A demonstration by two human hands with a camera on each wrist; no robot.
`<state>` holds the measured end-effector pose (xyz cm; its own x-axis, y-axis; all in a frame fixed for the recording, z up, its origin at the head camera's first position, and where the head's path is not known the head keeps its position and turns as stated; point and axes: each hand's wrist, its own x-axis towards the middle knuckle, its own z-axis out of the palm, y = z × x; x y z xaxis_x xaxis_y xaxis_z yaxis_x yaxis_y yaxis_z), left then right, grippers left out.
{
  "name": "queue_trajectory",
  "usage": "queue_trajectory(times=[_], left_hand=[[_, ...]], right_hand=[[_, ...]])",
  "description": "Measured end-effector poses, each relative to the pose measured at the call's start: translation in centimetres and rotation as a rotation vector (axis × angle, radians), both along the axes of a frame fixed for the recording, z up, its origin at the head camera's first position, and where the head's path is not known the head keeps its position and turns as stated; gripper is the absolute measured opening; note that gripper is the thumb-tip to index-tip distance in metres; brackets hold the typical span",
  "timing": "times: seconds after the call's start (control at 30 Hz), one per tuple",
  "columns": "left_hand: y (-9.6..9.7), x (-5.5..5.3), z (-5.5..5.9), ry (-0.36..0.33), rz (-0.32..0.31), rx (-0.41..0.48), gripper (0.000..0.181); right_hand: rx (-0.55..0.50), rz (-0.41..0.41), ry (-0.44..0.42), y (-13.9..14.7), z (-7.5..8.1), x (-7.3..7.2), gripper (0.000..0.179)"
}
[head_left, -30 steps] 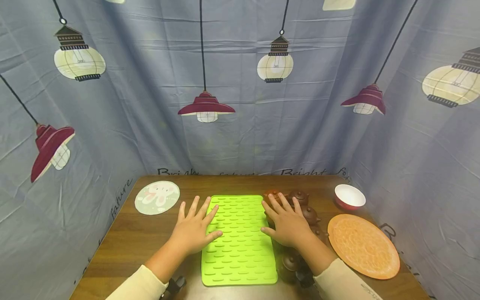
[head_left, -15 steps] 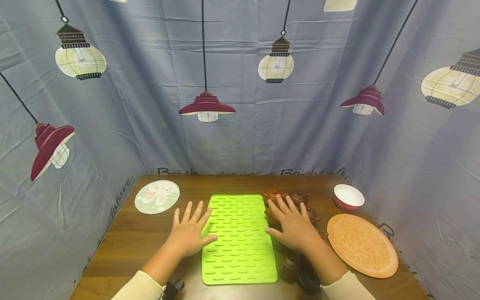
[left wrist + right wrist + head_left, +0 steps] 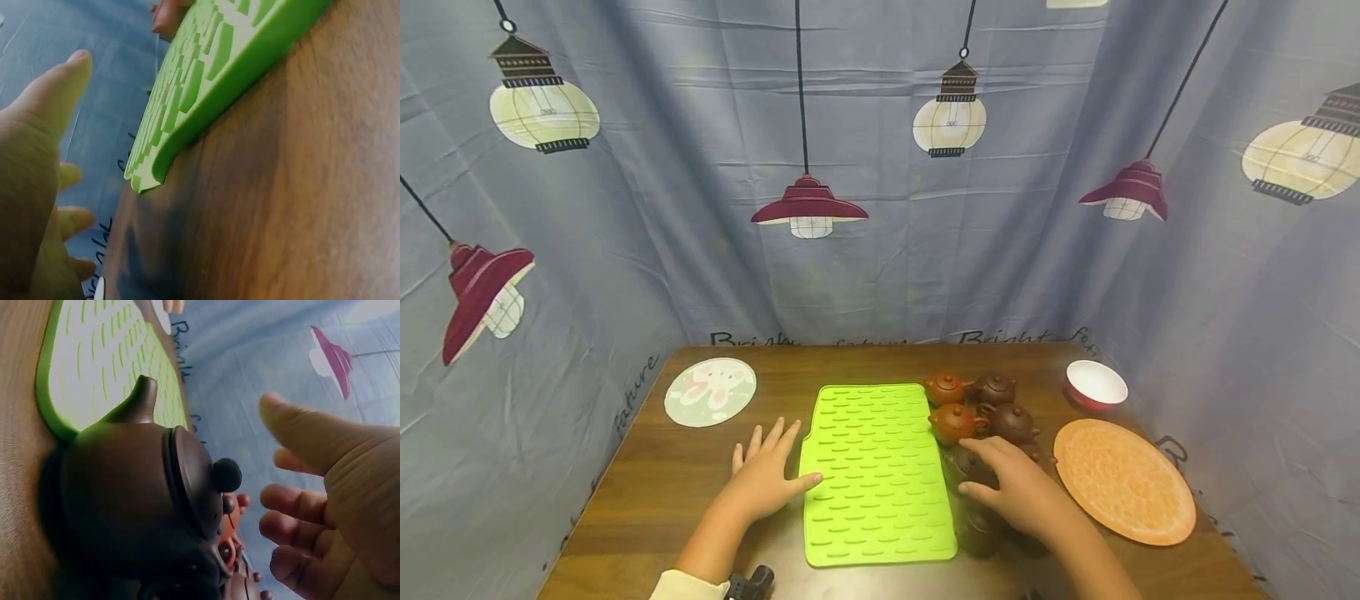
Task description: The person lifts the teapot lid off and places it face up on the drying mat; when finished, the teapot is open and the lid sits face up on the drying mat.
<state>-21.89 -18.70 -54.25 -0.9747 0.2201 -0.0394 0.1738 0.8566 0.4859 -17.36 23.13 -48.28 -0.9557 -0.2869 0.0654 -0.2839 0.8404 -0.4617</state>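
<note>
Brown wood-grain table (image 3: 625,533) carries, at near right, a dark brown teapot (image 3: 119,494), upright, lid seated under a ball knob, spout pointing over the edge of the green mat (image 3: 880,475). Above the near teapots is the right hand (image 3: 1011,483): thumb well parted from the fingers, fingers loosely bent, nothing gripped; the right wrist view shows a gap between hand and pot. The left hand (image 3: 763,483), beside the mat's left edge, has fingers spread and thumb extended, and holds nothing. The mat lies at centre, its surface bearing rows of short raised ridges. Beyond the right hand, two orange teapots (image 3: 952,422) stand along the mat's far right edge, with glossy dark teapots (image 3: 1013,422) to their right. Right of these lies an orange disc (image 3: 1123,482); farther, a white-lined red bowl (image 3: 1097,383). Far left: a rabbit-printed pad (image 3: 711,392). Rearmost: a grey-blue, lamp-printed curtain (image 3: 887,283).
</note>
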Motion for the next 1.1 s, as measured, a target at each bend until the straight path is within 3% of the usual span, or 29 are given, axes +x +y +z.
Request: queue_trajectory(times=[0.13, 0.3, 0.57, 0.77, 1.1], left_hand=[[-0.3, 0.0, -0.5, -0.034, -0.007, 0.139, 0.1], [-0.9, -0.1, -1.4, -0.031, -0.026, 0.193, 0.099], [-0.3, -0.2, -2.8, -0.016, -0.028, 0.175, 0.104], [-0.6, 0.2, -2.9, -0.001, -0.048, 0.172, 0.102], [-0.9, 0.2, -2.9, -0.024, -0.122, 0.157, 0.089]], right_hand=[[-0.031, 0.004, -0.066, 0.4, 0.0, 0.9, 0.059], [-0.039, 0.052, -0.074, 0.7, -0.6, 1.4, 0.046], [-0.09, 0.098, -0.099, 2.0, -1.0, 2.0, 0.021], [-0.091, 0.115, -0.159, 2.4, -1.0, 2.4, 0.016], [-0.068, 0.121, -0.158, 2.2, -0.9, 2.3, 0.013]])
